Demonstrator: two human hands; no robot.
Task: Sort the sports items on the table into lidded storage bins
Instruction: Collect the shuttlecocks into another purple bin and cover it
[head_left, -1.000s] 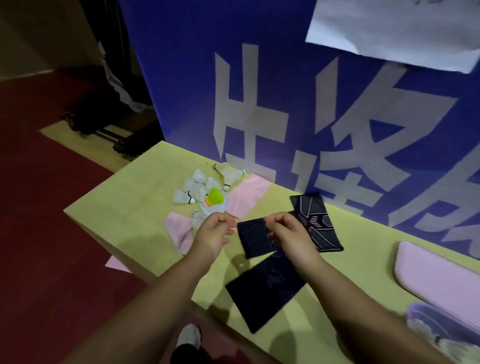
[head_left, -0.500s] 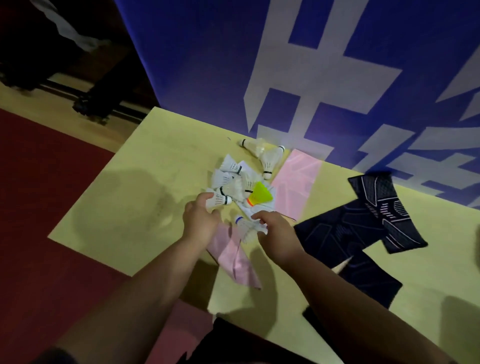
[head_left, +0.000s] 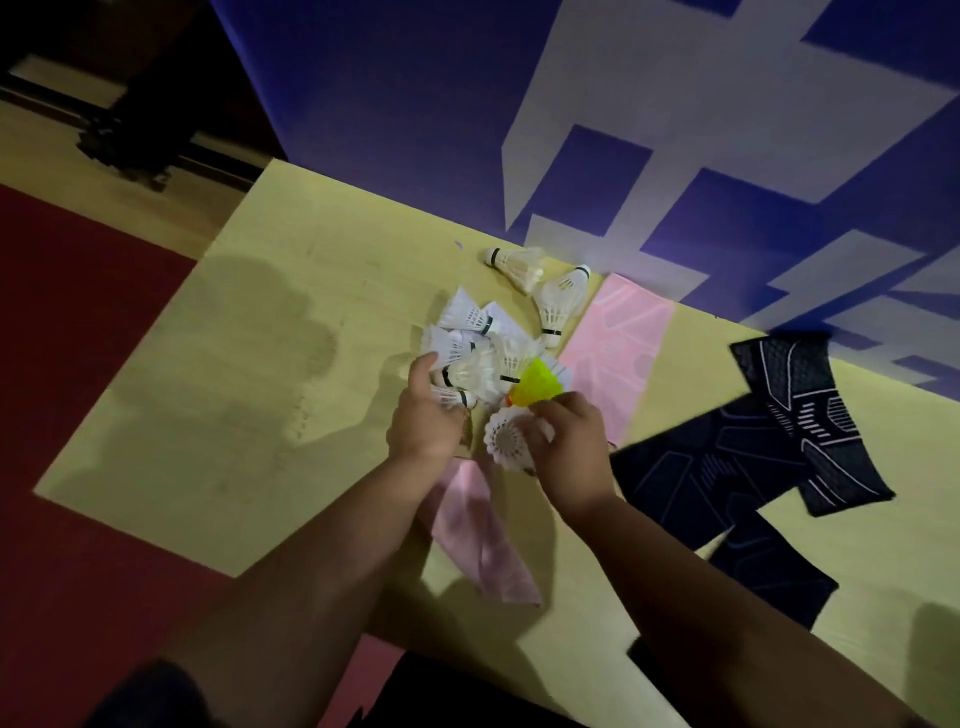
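Observation:
Several white shuttlecocks (head_left: 470, 343) lie in a heap on the yellow table (head_left: 249, 395), with a neon yellow shuttlecock (head_left: 537, 385) among them. My left hand (head_left: 428, 422) is closed around a white shuttlecock (head_left: 452, 397) at the heap's near edge. My right hand (head_left: 563, 447) grips another white shuttlecock (head_left: 506, 441), its feather skirt facing me. Two more shuttlecocks (head_left: 558, 299) lie apart by the wall.
Pink sleeves lie behind the heap (head_left: 618, 353) and under my left forearm (head_left: 480, 530). Dark patterned sleeves (head_left: 753, 452) spread over the table's right part. A blue wall banner (head_left: 623, 130) stands right behind the table. Red floor (head_left: 78, 415) lies to the left.
My hands left the dark sleeves and went left to the shuttlecock heap. Each has closed on a white shuttlecock. The view dropped closer to the table.

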